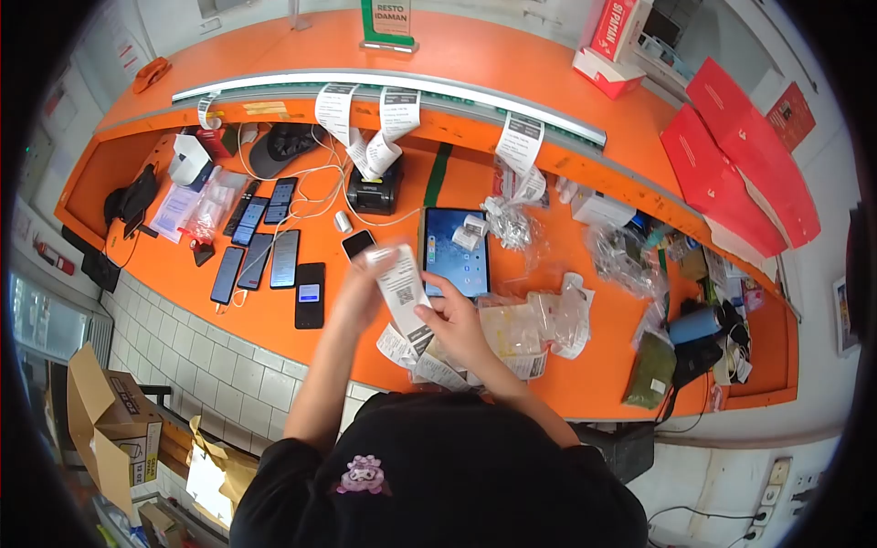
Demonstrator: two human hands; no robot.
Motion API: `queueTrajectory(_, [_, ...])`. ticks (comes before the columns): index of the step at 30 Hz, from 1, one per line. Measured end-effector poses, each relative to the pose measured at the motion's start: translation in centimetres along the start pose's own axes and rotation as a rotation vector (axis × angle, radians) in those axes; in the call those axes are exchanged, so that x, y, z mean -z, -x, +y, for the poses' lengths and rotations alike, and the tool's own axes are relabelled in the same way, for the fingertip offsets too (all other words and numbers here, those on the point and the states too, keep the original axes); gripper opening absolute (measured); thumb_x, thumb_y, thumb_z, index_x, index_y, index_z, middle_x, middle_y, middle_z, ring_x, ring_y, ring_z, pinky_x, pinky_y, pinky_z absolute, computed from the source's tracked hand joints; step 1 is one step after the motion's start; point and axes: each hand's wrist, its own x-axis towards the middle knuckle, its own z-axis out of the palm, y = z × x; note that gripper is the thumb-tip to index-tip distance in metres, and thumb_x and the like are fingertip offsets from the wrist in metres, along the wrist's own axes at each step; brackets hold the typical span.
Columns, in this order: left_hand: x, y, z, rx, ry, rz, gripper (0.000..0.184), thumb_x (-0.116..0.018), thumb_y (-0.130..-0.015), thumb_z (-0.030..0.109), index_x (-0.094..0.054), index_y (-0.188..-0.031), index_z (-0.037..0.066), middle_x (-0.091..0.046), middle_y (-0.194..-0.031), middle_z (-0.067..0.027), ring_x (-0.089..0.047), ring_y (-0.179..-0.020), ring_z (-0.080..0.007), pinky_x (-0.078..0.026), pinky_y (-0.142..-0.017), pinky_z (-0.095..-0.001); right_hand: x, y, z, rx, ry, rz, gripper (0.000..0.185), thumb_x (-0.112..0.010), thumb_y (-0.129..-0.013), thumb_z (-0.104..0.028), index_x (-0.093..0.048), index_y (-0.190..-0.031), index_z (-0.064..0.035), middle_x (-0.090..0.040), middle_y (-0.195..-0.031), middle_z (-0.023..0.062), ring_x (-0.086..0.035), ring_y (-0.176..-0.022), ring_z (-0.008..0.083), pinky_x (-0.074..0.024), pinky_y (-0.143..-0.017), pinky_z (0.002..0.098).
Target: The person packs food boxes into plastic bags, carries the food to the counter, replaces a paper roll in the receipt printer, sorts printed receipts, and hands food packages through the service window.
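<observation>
Where two hands (369, 272) (451, 316) work, one held receipt (400, 281)

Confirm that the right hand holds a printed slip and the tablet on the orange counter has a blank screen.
Not blank: in the head view, the tablet on the orange counter is lit, showing icons. The right hand does hold a printed slip.

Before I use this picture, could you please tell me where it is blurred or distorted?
Head view: wide-angle distortion bows the desk, and the corners go black; head view: the left hand looks motion-blurred, while the right hand looks sharper.
</observation>
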Motion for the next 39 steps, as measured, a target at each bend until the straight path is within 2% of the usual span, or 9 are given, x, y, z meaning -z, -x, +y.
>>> queueTrajectory(3, [-0.9,-2.1,2.4,-0.307,0.362,0.153,0.047,-0.052,-0.094,0.035,-0.042,-0.131,0.008,-0.058,-0.104,-0.0079,-0.057,-0.094,-0.0161,-0.047,-0.085,-0.0263,-0.7,0.6,0.2,0.052,0.025,-0.013,0.056,-0.055,-0.089,-0.004,-0.029,-0.139,-0.0035,-0.065,-0.075,0.0077,-0.055,-0.065,0.0063,-0.0429,-0.059,0.0204])
queueTrajectory(7, [2.3,0.7,-5.1,0.116,0.413,0.246,0.068,-0.045,-0.087,0.062,-0.049,-0.122,0.004,-0.056,-0.118,-0.0139,-0.052,-0.111,-0.0225,-0.04,-0.095,-0.0337,0.6,0.1,0.3,0.053,0.196,0.095,0.053,-0.053,-0.091,-0.002,-0.029,-0.138,-0.0008,-0.066,-0.085,0.0113,-0.06,-0.075,0.0087,-0.0466,-0.067,0.0213])
queueTrajectory(8, [5.5,0.4,-9.2,0.311,0.393,-0.058,0.069,-0.04,-0.087,0.064,-0.051,-0.121,0.005,-0.055,-0.12,-0.0111,-0.052,-0.11,-0.0224,-0.04,-0.095,-0.0339,0.4,-0.1,0.3,0.091,0.096,0.158,0.051,-0.053,-0.091,-0.002,-0.03,-0.136,-0.0006,-0.066,-0.084,0.0109,-0.06,-0.074,0.0088,-0.0463,-0.066,0.0213])
queueTrajectory(13, [-0.2,2.3,-3.8,0.249,0.1,-0.105,0.038,-0.048,-0.095,0.034,-0.053,-0.119,0.005,-0.061,-0.11,-0.0063,-0.059,-0.101,-0.0177,-0.046,-0.089,-0.032,-0.3,0.5,0.0,0.067,0.285,0.119,0.045,-0.056,-0.088,-0.006,-0.038,-0.129,-0.0025,-0.068,-0.083,0.0144,-0.064,-0.071,0.0143,-0.0469,-0.061,0.0275])
queueTrajectory(16, [1.7,-0.3,-1.2,0.07,0.386,-0.047,0.035,-0.053,-0.093,0.017,-0.049,-0.126,0.006,-0.06,-0.107,-0.0058,-0.06,-0.097,-0.0147,-0.05,-0.085,-0.0289,-1.0,1.0,0.7,0.061,0.211,0.075,0.046,-0.058,-0.088,-0.009,-0.038,-0.129,-0.0028,-0.068,-0.08,0.0138,-0.065,-0.069,0.0184,-0.0466,-0.062,0.03])
queueTrajectory(21, [1.5,-1.9,3.8,-0.265,0.328,0.008,0.042,-0.05,-0.095,0.018,-0.042,-0.134,0.007,-0.057,-0.113,-0.0037,-0.057,-0.096,-0.0106,-0.05,-0.085,-0.0255,-1.2,1.0,1.0,-0.068,0.087,-0.042,0.013,-0.055,-0.092,-0.007,-0.056,-0.101,0.0023,-0.064,-0.079,0.0044,-0.057,-0.069,0.004,-0.0437,-0.061,0.0198])
queueTrajectory(24, [1.6,-2.9,5.5,-0.34,0.389,-0.026,0.04,-0.048,-0.096,0.023,-0.043,-0.132,0.005,-0.058,-0.113,-0.0063,-0.059,-0.095,-0.0118,-0.051,-0.083,-0.0246,-1.0,0.2,1.8,0.001,0.167,0.101,0.016,-0.055,-0.091,-0.014,-0.057,-0.089,0.0017,-0.059,-0.064,0.0092,-0.053,-0.057,0.0118,-0.0405,-0.054,0.0283])
queueTrajectory(33, [2.8,-5.3,5.4,-0.457,0.662,0.04,0.02,-0.041,-0.098,0.013,-0.051,-0.111,0.002,-0.043,-0.071,0.0021,-0.043,-0.059,-0.0046,-0.043,-0.056,-0.0197,-1.6,-0.5,-1.3,0.224,0.356,0.326,0.019,-0.052,-0.093,-0.016,-0.056,-0.085,0.0007,-0.052,-0.056,0.0086,-0.05,-0.048,0.0146,-0.0368,-0.047,0.0301])
queueTrajectory(39, [3.3,-7.4,5.9,-0.212,1.112,0.1,0.024,-0.033,-0.092,0.001,-0.055,-0.1,0.003,-0.047,-0.068,0.0018,-0.043,-0.053,-0.0074,-0.038,-0.052,-0.0219,-1.0,-1.2,-6.5,0.221,0.343,0.368,0.017,-0.053,-0.093,-0.015,-0.058,-0.087,0.0003,-0.054,-0.058,0.0114,-0.051,-0.047,0.0178,-0.0385,-0.047,0.0297])
